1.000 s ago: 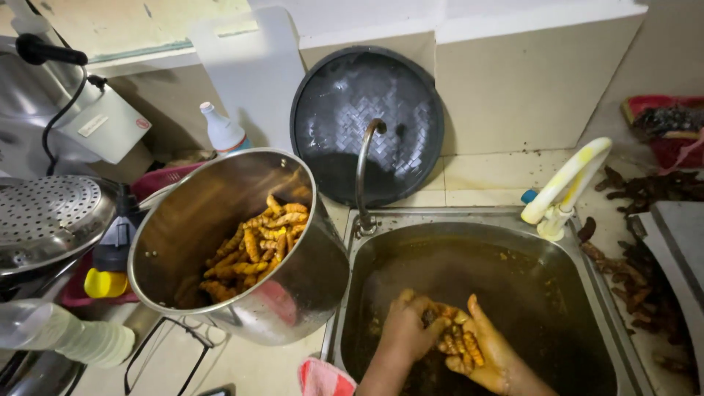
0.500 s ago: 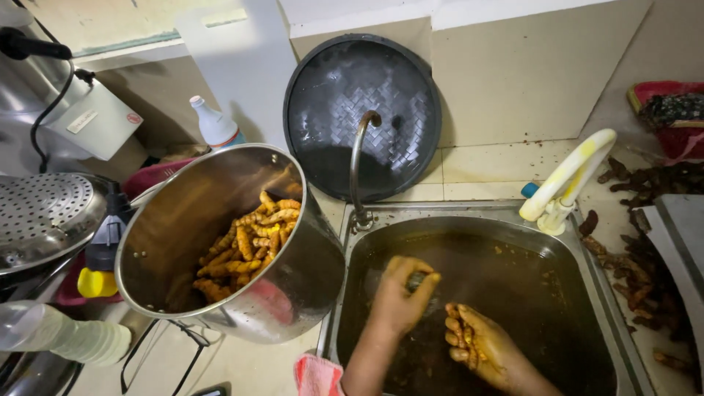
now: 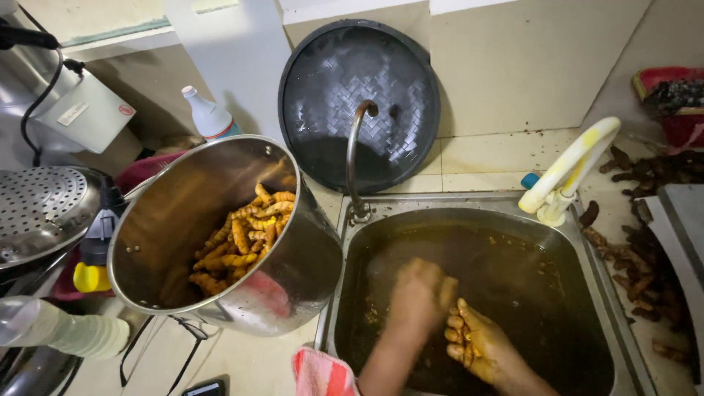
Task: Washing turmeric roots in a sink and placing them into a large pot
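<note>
The left hand [image 3: 418, 297] is blurred; the sink [image 3: 469, 213] bottom is hidden by murky brown water [image 3: 528, 293].
</note>
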